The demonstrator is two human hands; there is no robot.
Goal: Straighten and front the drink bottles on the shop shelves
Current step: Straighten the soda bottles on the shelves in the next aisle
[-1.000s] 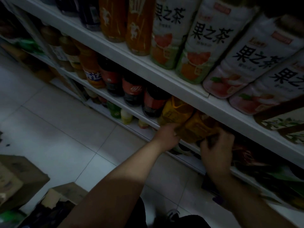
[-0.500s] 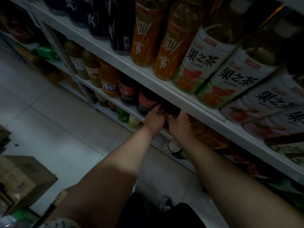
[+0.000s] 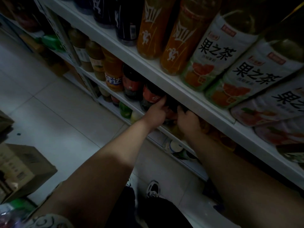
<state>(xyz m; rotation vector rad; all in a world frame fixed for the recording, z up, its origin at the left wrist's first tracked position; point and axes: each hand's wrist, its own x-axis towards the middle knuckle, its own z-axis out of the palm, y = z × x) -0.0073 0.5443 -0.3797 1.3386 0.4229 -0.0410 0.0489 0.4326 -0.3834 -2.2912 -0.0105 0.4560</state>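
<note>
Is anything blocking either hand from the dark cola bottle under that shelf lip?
Nothing visible does. The left hand and right hand are already at the dark cola bottle, one on each side. The upper shelf edge overhangs it and hides its top.

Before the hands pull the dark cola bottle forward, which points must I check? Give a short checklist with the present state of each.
1. Left hand on the cola bottle: ok, fingers reach its side.
2. Right hand on the same bottle: ok, but grip cannot tell.
3. Red-label bottle beside it upright: ok.
4. Label faces front: cannot tell, shelf edge and hands hide it.
5. Room at the shelf front: cannot tell.
</note>
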